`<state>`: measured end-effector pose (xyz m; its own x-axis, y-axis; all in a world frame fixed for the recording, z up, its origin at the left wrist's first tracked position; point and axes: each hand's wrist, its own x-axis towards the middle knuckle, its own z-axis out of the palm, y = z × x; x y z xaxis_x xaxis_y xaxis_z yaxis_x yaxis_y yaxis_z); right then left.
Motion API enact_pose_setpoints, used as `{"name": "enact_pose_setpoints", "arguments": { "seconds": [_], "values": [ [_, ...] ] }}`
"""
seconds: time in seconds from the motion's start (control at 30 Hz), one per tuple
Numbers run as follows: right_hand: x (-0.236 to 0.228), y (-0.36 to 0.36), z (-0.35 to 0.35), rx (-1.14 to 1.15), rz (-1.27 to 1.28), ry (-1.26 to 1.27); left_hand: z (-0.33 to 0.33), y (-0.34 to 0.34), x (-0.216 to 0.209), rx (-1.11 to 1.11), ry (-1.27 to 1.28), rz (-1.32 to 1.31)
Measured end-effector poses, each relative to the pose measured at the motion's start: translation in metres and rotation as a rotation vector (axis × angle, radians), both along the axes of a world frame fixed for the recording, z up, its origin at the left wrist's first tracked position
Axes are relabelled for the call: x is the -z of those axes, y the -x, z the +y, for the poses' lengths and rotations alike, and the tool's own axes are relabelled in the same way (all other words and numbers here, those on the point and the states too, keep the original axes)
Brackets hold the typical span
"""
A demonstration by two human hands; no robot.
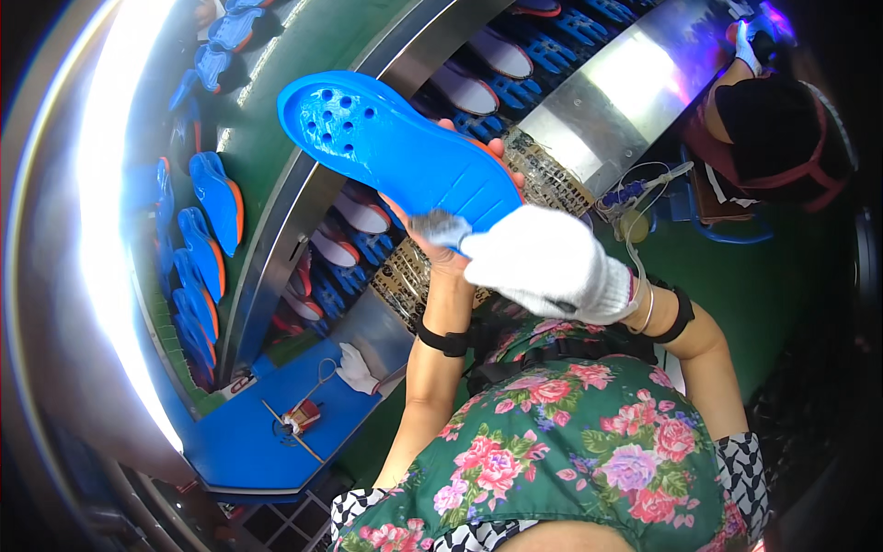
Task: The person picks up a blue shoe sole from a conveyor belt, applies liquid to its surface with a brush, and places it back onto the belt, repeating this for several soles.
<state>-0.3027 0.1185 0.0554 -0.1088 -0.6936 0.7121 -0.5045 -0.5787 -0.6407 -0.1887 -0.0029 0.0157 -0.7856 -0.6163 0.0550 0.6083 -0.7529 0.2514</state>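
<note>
A large blue shoe sole, with a cluster of round holes in its heel end and thin grooves toward the other end, is held up in front of me. My bare left hand grips it from beneath, thumb along the near edge and fingertips showing past the far edge. My right hand, in a white knitted glove, is closed around a brush. The bristles are over the sole's near edge, beside my left thumb; whether they touch it I cannot tell. Part of the sole's surface looks wet and shiny.
A green conveyor belt at the left carries blue soles with orange edges. Beyond a metal rail, shoe uppers and blue soles lie in rows. A blue table bears a small red container and a white glove. A co-worker sits at right.
</note>
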Motion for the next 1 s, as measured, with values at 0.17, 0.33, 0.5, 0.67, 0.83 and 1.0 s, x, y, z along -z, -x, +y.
{"name": "enact_pose_setpoints", "arguments": {
  "seconds": [0.17, 0.33, 0.5, 0.67, 0.83, 1.0],
  "values": [
    [-0.006, 0.015, 0.000, -0.033, -0.160, -0.142, -0.005, -0.008, -0.002, 0.012, -0.017, -0.078],
    [0.002, 0.002, 0.011, -0.142, -0.011, -0.099, -0.014, -0.010, 0.003, 0.120, 0.019, 0.053],
    [0.003, 0.017, 0.004, -0.073, -0.379, -0.292, -0.008, -0.012, 0.000, 0.027, -0.014, 0.002],
    [-0.001, 0.009, 0.025, -0.214, -0.116, -0.231, -0.016, -0.012, 0.007, 0.061, -0.003, -0.030],
    [0.000, 0.018, 0.018, -0.130, -0.497, -0.394, -0.014, -0.016, 0.009, 0.154, 0.026, -0.047],
    [0.000, 0.012, 0.029, -0.106, -0.024, -0.182, -0.022, -0.017, 0.016, 0.254, -0.060, -0.059]
  ]
}}
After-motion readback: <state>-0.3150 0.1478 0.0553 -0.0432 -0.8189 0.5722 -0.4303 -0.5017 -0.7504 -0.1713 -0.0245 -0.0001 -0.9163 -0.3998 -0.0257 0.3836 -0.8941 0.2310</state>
